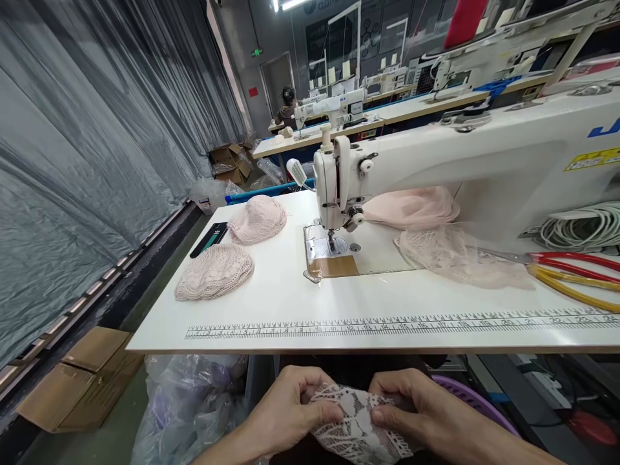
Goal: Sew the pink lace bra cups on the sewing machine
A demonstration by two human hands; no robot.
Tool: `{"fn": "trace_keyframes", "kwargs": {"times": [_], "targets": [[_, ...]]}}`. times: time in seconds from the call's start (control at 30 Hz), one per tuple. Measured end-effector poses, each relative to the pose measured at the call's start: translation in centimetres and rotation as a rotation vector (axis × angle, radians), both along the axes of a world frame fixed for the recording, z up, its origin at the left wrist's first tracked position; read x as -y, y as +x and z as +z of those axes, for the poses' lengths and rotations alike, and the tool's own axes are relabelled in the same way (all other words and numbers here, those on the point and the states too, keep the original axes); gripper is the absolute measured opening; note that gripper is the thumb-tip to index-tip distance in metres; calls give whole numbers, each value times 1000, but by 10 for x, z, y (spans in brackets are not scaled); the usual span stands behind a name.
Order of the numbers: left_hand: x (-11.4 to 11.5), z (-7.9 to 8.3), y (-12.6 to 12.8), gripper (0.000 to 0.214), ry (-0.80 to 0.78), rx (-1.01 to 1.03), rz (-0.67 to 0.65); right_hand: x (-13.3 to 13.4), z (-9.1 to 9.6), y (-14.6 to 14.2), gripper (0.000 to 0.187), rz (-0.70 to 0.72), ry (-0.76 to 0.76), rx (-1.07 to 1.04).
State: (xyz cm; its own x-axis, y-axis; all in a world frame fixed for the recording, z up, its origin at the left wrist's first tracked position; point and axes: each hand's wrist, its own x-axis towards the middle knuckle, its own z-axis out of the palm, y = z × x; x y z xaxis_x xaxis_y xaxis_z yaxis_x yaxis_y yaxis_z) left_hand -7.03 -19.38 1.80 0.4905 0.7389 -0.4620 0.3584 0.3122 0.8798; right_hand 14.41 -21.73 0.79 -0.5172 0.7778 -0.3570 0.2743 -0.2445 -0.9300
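Observation:
Both hands pinch a pale pink lace piece point(361, 420) below the table's front edge. My left hand point(295, 407) grips its left side, thumb on top. On its right side, my right hand point(411, 407) presses with the thumb, fingers folded beneath. The lace's lower part runs off the bottom of the view. Above the hands stands a white sewing machine point(416, 161), its presser foot point(332, 240) over the metal needle plate. Pink lace cups lie left of the machine, a front stack point(216, 272) and a rear one point(259, 219).
On the white table point(271, 303), a printed ruler point(387, 328) runs along the front edge. Red-and-yellow scissors point(571, 268) lie at right by sheer lace point(450, 252) and pink fabric point(411, 205). Plastic bags point(188, 407) and a cardboard box point(77, 381) sit below left. Another person point(287, 106) sits far back.

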Motion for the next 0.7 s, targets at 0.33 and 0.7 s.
{"fn": "trace_keyframes", "kwargs": {"times": [0.33, 0.7], "targets": [[-19, 38, -7, 24, 149, -168, -78, -10, 22, -5, 31, 7, 55, 61], [-228, 80, 39, 14, 365, -545, -535, -139, 18, 17, 23, -132, 661, 337]]}}
